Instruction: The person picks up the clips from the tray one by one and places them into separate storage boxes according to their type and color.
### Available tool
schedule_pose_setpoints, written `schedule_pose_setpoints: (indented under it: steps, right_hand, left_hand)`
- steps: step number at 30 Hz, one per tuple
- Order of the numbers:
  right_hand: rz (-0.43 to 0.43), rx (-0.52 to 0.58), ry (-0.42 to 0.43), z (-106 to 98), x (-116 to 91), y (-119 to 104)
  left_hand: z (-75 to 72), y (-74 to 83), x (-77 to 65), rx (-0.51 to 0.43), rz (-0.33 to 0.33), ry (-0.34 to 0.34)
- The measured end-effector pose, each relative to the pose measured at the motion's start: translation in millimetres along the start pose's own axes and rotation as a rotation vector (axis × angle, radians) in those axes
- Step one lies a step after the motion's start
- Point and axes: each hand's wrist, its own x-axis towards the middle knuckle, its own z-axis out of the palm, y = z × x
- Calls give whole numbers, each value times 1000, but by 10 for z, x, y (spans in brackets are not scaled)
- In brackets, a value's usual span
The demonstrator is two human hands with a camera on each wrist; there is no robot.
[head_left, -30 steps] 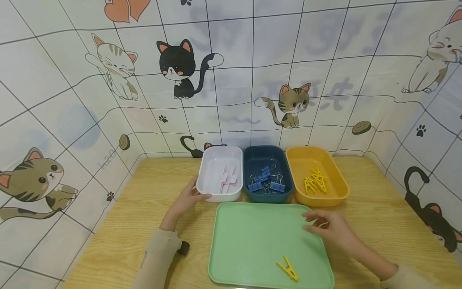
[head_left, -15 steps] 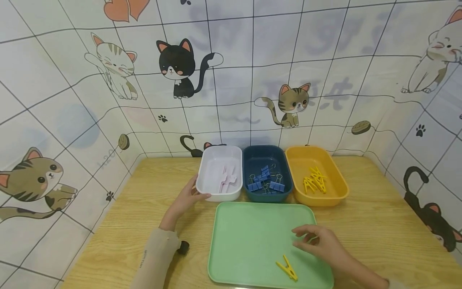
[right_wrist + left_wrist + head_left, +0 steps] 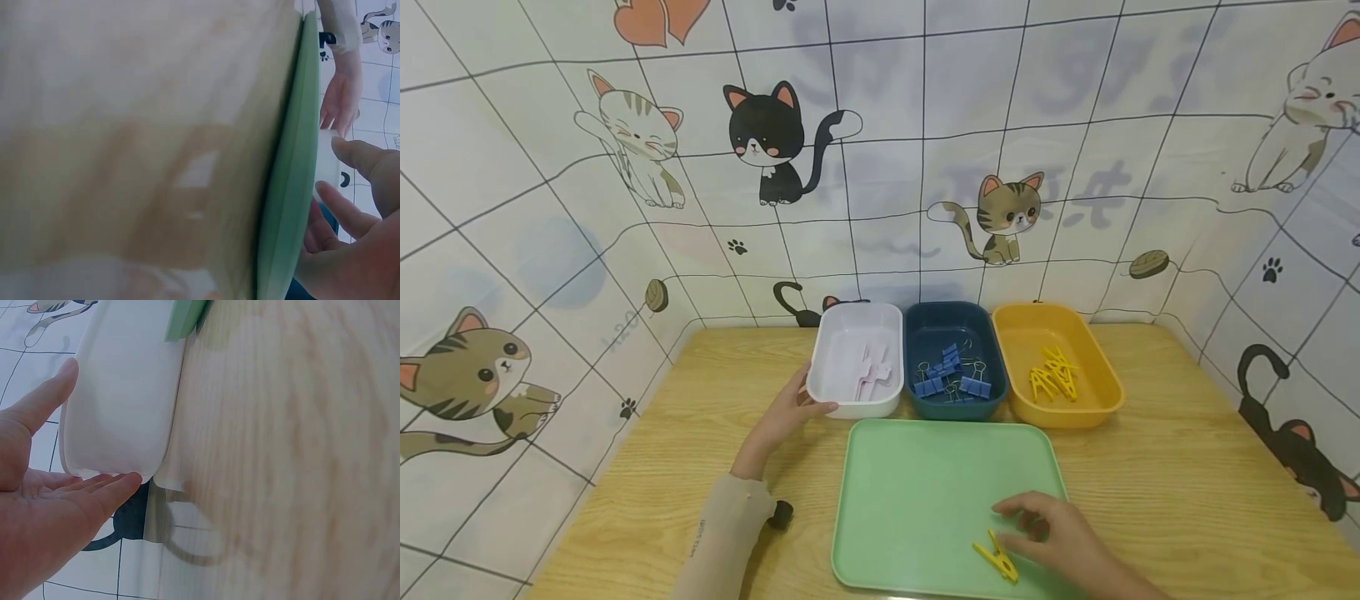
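My left hand (image 3: 782,417) touches the near left corner of a white bin (image 3: 859,408), its thumb at the front wall and its fingers along the left side. In the left wrist view these fingers (image 3: 100,490) lie fairly straight against the white wall. A yellow clothespin (image 3: 1000,564) lies on a green tray (image 3: 925,483), near the tray's front edge. Just right of that clothespin, my right hand (image 3: 1048,533) hovers over the tray with thumb and fingertips apart and nothing between them. Pale plastic clips (image 3: 872,373) lie in the white bin.
Beside the white bin stand a dark blue bin (image 3: 955,321) with several blue binder clips (image 3: 951,362) and a yellow bin (image 3: 1101,379) with several yellow clothespins (image 3: 1054,379). The wooden table (image 3: 1195,467) meets a cat-patterned wall covering (image 3: 887,208) behind the bins.
My right hand has moved down and left across the green tray, from its far right corner to beside the lone clothespin. My left hand stays at the white bin.
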Motion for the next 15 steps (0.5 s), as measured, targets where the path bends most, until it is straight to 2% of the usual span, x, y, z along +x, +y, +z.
schedule_pose_setpoints:
  steps: [3,9,15]
  right_hand:
    - [12,-4,-13,33,-27,9]
    - [-83,-35,19,96,-69,55]
    - [-76,-75,-23,101,-93,50]
  left_hand:
    - [3,-8,0,-7,11,-9]
    - [14,-13,2,0,0,2]
    - [9,-14,9,-18,8,-1]
